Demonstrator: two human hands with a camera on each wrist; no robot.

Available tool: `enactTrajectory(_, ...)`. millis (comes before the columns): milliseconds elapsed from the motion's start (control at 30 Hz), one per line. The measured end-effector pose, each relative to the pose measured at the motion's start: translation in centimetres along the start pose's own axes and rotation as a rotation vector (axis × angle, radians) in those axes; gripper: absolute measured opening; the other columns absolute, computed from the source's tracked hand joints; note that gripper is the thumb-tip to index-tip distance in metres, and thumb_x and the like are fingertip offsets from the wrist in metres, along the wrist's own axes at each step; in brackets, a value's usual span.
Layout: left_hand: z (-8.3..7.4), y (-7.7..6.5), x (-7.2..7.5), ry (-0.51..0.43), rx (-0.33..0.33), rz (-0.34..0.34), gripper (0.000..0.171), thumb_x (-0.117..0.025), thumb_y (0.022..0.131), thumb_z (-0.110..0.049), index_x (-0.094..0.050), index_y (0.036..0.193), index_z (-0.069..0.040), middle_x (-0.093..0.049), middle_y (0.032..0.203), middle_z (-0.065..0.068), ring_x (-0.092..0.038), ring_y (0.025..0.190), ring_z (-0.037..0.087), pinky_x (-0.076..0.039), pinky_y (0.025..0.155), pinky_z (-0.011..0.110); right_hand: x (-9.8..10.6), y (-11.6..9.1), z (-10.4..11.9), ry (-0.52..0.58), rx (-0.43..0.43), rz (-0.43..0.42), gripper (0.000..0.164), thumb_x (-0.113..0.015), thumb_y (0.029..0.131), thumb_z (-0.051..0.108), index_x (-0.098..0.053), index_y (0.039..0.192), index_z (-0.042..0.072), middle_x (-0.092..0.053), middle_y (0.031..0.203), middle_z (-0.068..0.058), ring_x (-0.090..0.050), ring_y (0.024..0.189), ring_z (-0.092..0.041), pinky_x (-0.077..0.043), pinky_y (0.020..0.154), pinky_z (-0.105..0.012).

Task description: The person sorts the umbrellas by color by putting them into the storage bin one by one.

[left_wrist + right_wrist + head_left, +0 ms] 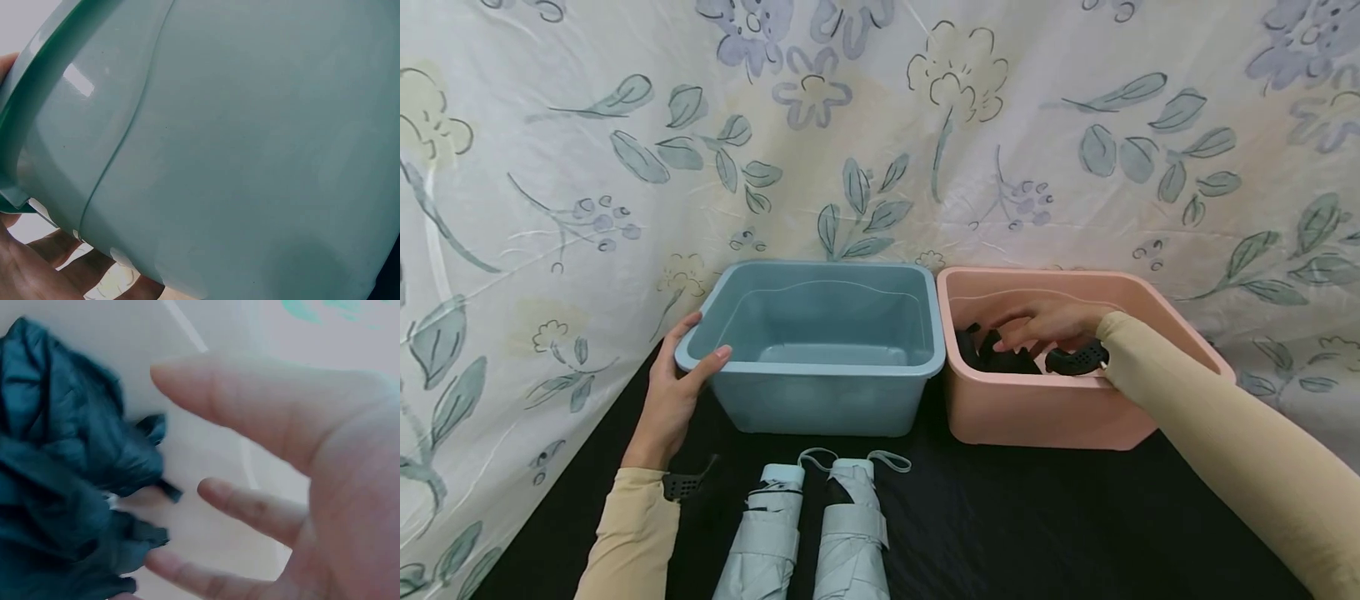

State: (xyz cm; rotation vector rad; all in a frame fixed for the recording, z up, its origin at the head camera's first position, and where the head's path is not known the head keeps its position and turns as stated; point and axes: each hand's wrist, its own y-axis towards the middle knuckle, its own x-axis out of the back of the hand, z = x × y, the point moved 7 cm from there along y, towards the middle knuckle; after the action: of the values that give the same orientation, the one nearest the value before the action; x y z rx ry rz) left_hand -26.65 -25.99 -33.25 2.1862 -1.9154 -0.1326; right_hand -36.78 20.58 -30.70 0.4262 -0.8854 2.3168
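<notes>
I have the left hand (668, 404) gripping the blue bin (820, 402), likely for steadiness; right of that bin, my right hand (1051, 321), fingers spread, holds nothing near dark bundles (1009, 362) inside the pink bin (1045, 417)

Blue tub (820, 402): smooth, glossy plastic
Pink tub (1037, 417): smooth plastic
Dark bundles (81, 419): wrinkled cloth, faintly shiny to my eye
Umbrellas (851, 542): creased matt cloth
My sleeves (1210, 421): smooth matt cloth
</notes>
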Motion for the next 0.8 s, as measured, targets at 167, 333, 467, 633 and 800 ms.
enactTrajectory(167, 0.1, 0.1, -0.1, 0.000, 0.004, -0.004, 0.076, -0.064, 0.101, -0.021, -0.020, 0.162, -0.022, -0.015, 0.163, 0.010, -0.023, 0.141, 0.037, -0.022, 0.113, 0.065, 0.4, -1.6, 0.8, 0.010, -0.021, -0.063, 0.074, -0.062, 0.102, 0.032, -0.025, 0.160, 0.007, -0.033, 0.159, -0.023, -0.039, 0.139, -0.046, -0.047, 0.099, -0.052)
enactTrajectory(333, 0.0, 0.1, -0.1, 0.002, 0.010, -0.008, 0.076, -0.064, 0.100, -0.022, -0.020, 0.162, -0.023, -0.015, 0.163, 0.010, -0.023, 0.141, 0.037, -0.022, 0.113, 0.065, 0.0, -2.9, 2.1, 0.027, 0.017, -0.147, 0.077, -0.067, 0.099, 0.035, -0.027, 0.159, 0.008, -0.034, 0.159, -0.022, -0.048, 0.134, -0.041, -0.045, 0.100, -0.057)
enactTrajectory(467, 0.0, 0.1, -0.2, -0.002, 0.013, -0.007, 0.075, -0.064, 0.101, -0.022, -0.020, 0.162, -0.023, -0.015, 0.163, 0.010, -0.023, 0.141, 0.036, -0.022, 0.114, 0.064, -0.7, -4.2, 3.8, 0.021, 0.117, -0.226, 0.072, -0.069, 0.098, 0.034, -0.035, 0.156, 0.010, -0.044, 0.153, -0.017, -0.056, 0.128, -0.033, -0.046, 0.102, -0.053)
enactTrajectory(633, 0.0, 0.1, -0.2, -0.004, 0.015, -0.006, 0.075, -0.063, 0.101, -0.021, -0.020, 0.162, -0.023, -0.015, 0.163, 0.011, -0.023, 0.141, 0.037, -0.021, 0.114, 0.064, -2.0, -6.3, 6.1, 0.022, 0.253, -0.326, 0.061, -0.070, 0.097, 0.029, -0.044, 0.151, 0.015, -0.054, 0.143, -0.012, -0.061, 0.121, -0.028, -0.051, 0.098, -0.046)
enactTrajectory(800, -0.1, 0.1, -0.3, -0.005, 0.017, -0.006, 0.075, -0.063, 0.101, -0.021, -0.020, 0.162, -0.023, -0.016, 0.163, 0.010, -0.023, 0.141, 0.036, -0.021, 0.114, 0.063, -2.9, -8.9, 7.8, -0.066, 0.327, -0.495, 0.056, -0.074, 0.094, 0.031, -0.054, 0.146, 0.026, -0.061, 0.137, -0.001, -0.061, 0.121, -0.022, -0.053, 0.094, -0.045)
